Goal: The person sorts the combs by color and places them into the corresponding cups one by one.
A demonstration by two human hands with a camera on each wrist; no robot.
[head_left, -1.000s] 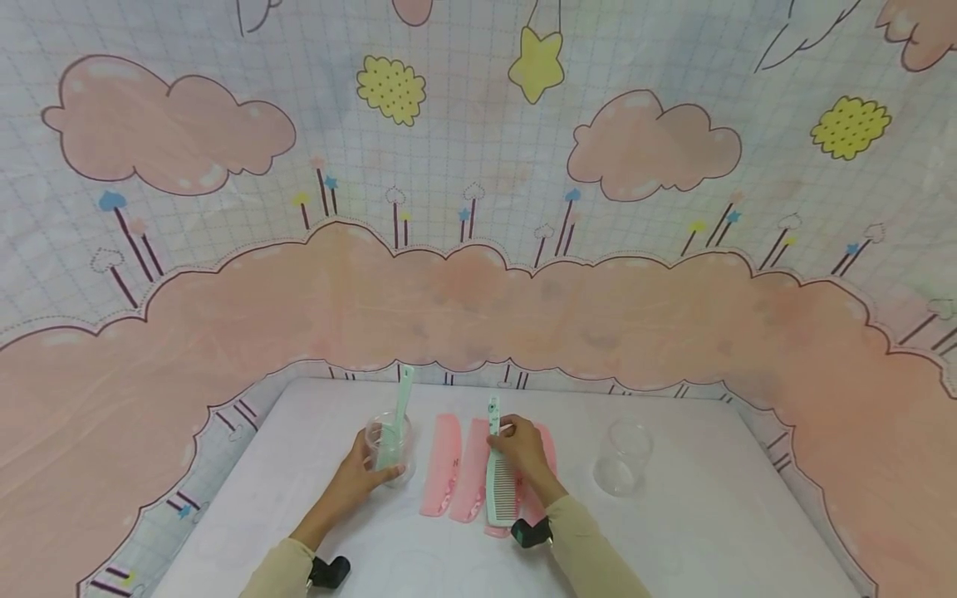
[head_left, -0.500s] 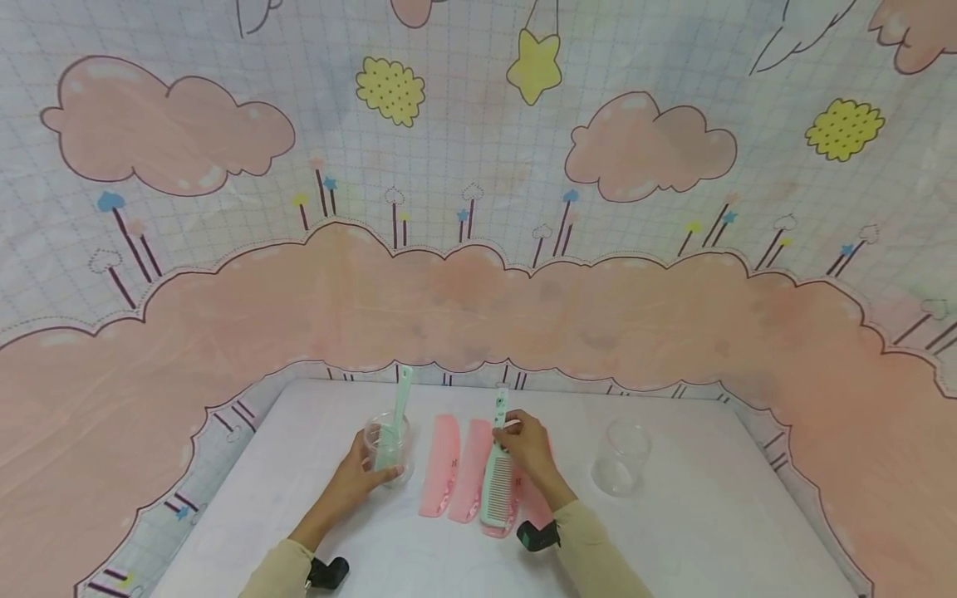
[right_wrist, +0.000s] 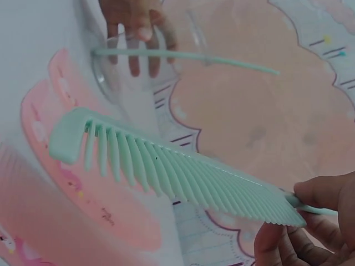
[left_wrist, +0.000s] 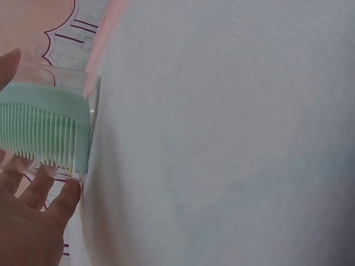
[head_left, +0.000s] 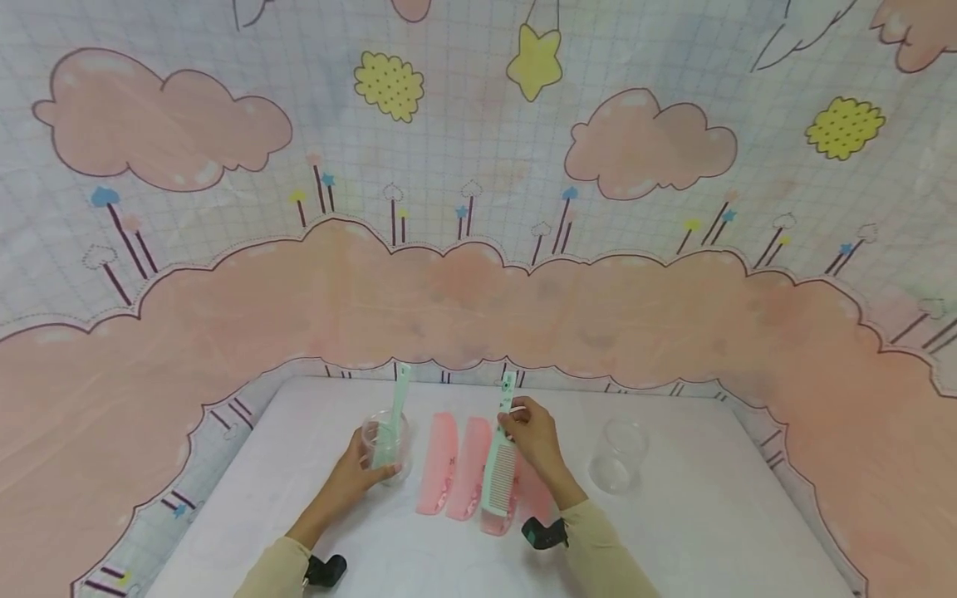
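My left hand [head_left: 350,483] grips a clear plastic cup [head_left: 404,455] on the left of the white table. A mint-green comb [head_left: 400,397] stands inside it with its handle sticking up past the rim; its toothed end [left_wrist: 47,119] shows through the wall in the left wrist view. My right hand [head_left: 538,440] pinches a second mint-green comb [right_wrist: 183,166] near the base of its handle. This comb hangs teeth-end down above several pink curved, comb-shaped pieces [head_left: 437,465], whose teeth I cannot make out. The right fingers partly cover its handle.
Another clear cup [head_left: 619,458] stands on the right side of the white table [head_left: 718,498]. Behind the table rises a cloth backdrop [head_left: 449,307] with clouds and stars. Pink pieces lie in a row between the two cups.
My right hand has lifted its green comb slightly up and away from me, and the comb now leans more. My left hand keeps its hold on the cup.
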